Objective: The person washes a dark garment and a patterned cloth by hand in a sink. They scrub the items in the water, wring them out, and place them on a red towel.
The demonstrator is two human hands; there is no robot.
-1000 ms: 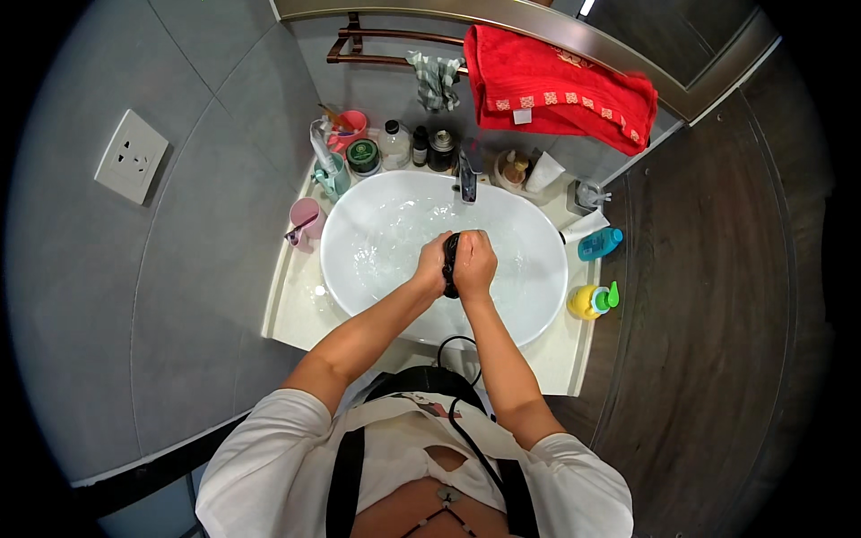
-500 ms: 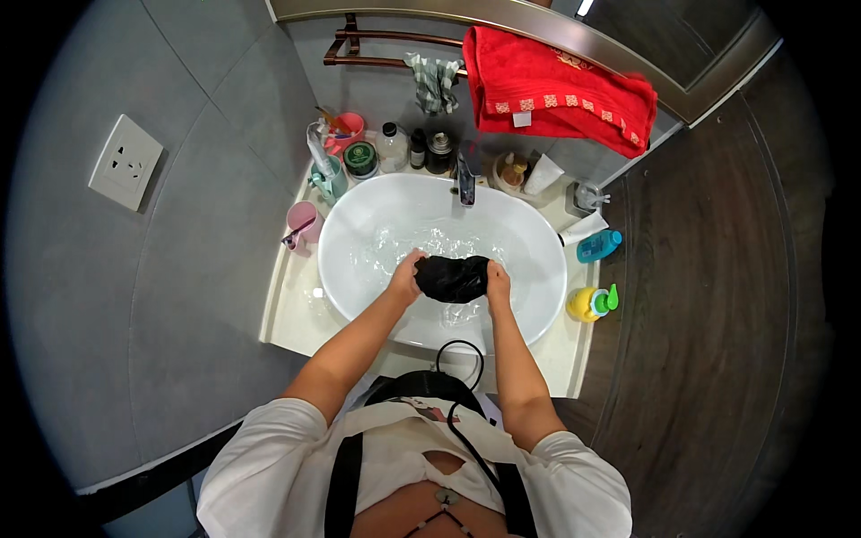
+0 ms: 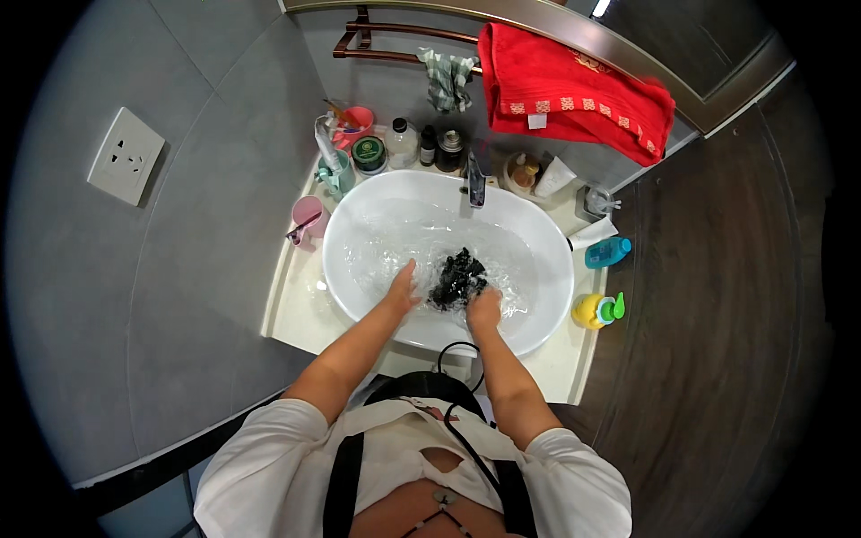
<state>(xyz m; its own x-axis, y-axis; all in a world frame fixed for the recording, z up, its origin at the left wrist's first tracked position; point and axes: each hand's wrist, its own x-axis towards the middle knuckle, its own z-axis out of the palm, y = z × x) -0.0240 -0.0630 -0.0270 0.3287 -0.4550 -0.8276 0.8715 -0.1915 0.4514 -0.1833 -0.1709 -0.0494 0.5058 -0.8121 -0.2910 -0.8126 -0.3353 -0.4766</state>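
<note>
A black cloth [image 3: 456, 276] lies bunched in the rippling water of the white oval basin [image 3: 556, 255]. My right hand [image 3: 484, 308] grips its near right edge with curled fingers. On the cloth's other side, my left hand [image 3: 404, 285] is at the water with thumb and fingers apart, free of the cloth. The cloth's exact kind is hard to make out under the splashing water.
Behind the basin stand a tap [image 3: 475, 184], several jars and bottles, and a pink cup [image 3: 309, 217] at the left. A blue bottle [image 3: 608, 252] and a yellow pump bottle [image 3: 595, 311] stand right. A red towel [image 3: 574, 94] hangs above.
The black cloth has gone from between both hands down into the water. My left hand has let go of it and opened; my right hand has moved nearer to me, still on it.
</note>
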